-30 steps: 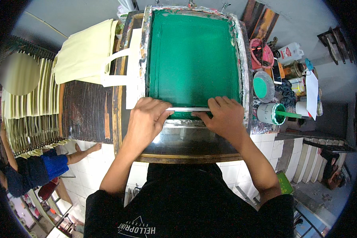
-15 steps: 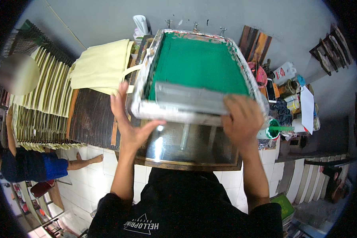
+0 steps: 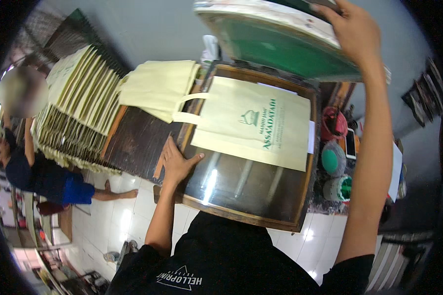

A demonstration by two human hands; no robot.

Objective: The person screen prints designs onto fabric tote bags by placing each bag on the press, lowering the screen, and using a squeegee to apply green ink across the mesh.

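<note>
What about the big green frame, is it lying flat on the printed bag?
No, the green frame is tilted up, clear of the printed bag, which lies uncovered on the table.

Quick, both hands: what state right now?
Left hand: open, spread, empty, beside the flat cream fabric bag.
Right hand: closed on the raised, rectangular, white-framed green mesh screen; grip partly out of view.

My close, wide fisheye view from the wearer's head, down over the table (image 3: 261, 201), near edge to far corners.
</note>
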